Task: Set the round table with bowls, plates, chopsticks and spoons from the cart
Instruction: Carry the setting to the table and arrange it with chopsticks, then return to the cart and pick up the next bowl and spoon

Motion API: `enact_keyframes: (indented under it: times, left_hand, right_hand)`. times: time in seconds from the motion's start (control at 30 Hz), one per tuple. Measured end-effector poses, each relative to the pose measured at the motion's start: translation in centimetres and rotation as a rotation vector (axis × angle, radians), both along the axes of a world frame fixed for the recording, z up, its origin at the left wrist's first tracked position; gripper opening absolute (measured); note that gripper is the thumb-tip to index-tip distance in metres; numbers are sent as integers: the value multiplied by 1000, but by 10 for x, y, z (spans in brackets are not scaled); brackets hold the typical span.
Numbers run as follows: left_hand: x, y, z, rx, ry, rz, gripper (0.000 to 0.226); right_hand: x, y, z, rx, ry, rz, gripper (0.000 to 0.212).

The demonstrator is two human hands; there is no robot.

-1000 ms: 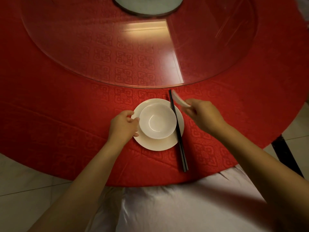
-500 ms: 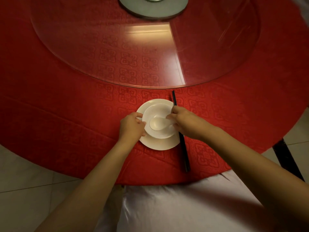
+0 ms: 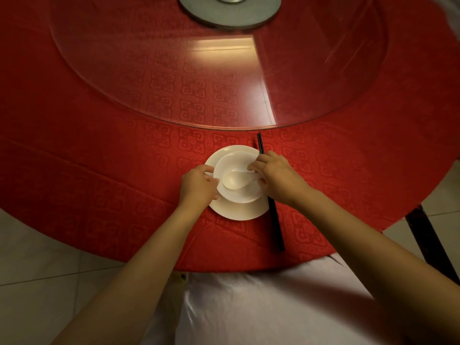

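White porcelain plate point(image 3: 239, 212) lies on the red-clothed tabletop point(image 3: 99, 170) near its front edge, with the white bowl point(image 3: 237, 196) standing on it. A white spoon point(image 3: 234, 181) lies inside the bowl, its scoop towards the plate's left. The right hand point(image 3: 276, 176) pinches the spoon's handle over the plate's right side. The left hand point(image 3: 198, 186) curls round the bowl's rim at the plate's left side. Black chopsticks point(image 3: 276, 225) lie along the plate's right edge. A glass turntable point(image 3: 174, 70) lies beyond the plate.

- No text, label, brand, number or sign can be read.
- The red tablecloth point(image 3: 99, 170) shows only a woven ornament pattern, not letters.
- The white plate point(image 3: 239, 212), bowl point(image 3: 240, 196) and spoon point(image 3: 232, 181) have plain surfaces.
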State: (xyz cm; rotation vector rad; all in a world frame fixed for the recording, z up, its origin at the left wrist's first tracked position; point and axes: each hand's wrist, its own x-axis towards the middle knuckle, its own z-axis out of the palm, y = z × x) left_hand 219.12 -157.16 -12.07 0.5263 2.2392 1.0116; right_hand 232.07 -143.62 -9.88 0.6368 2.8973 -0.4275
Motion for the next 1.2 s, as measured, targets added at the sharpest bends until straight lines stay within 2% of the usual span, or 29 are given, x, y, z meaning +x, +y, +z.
enact_keyframes:
  times: [0.47, 0.63, 0.73, 0.93, 1.03, 1.2]
  left_hand:
    - [-12, -17, 13, 32, -80, 28, 32]
    - [-49, -49, 30, 100, -115, 85, 33]
    - [-84, -88, 42, 80, -46, 115, 33]
    - [-170, -206, 56, -149, 340, 42, 37]
    - [-214, -268, 52, -248, 385, 28, 44]
    - [-286, -370, 50, -365, 326, 27, 54]
  right_hand:
    - [1, -18, 19, 35, 57, -41, 42]
    - [-40, -69, 39, -27, 104, 106, 40]
    - [-83, -108, 42, -28, 71, 197, 48]
    - [-186, -184, 44, -18, -52, 163, 65]
    - [-237, -234, 40, -52, -53, 155, 69]
    - [-330, -337, 37, -109, -56, 188, 67]
